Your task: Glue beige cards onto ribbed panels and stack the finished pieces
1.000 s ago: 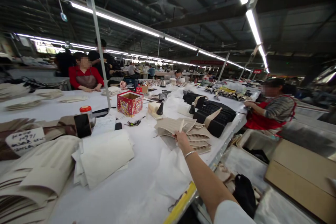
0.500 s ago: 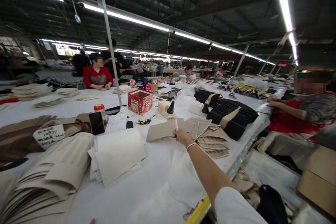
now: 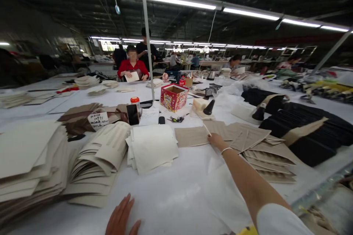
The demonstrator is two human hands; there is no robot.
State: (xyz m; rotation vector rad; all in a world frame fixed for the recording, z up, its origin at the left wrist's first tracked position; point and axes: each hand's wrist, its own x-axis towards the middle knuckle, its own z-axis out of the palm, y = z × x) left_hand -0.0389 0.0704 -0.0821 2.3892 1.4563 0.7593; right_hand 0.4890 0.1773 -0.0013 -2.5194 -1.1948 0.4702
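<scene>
1. Biggest change: the left hand [image 3: 121, 216] is properly in the shot now. Half a second ago just a fingertip poked in at the bottom edge. Its fingers are stretched out with the thumb apart, nothing visible in it, low over the bare front of the worktop [image 3: 171, 198]. Can't tell if it's touching.

2. The right hand [image 3: 216, 141] is reached well out, fingers pinched on a thin pale stick [image 3: 206, 129], same grip as in the earlier frames.

3. The beige panel [image 3: 191, 137] by that hand looked lifted a second ago; now it lies pretty flat on the worktop, left of the beige pile [image 3: 264, 150]. Can't tell whether the stick or fingers press on it.

4. What that means, as a guess: the panel seems settled for the stick work, and the left hand looks free.

5. The whole view has swung left, so the pale curved stack [image 3: 96, 154] shows more fully, with the white sheets [image 3: 153, 147] between it and the panel.

6. Across the way, the co-worker in red [image 3: 134, 68] now has a pale piece [image 3: 131, 77] up; none showed there earlier.
</scene>
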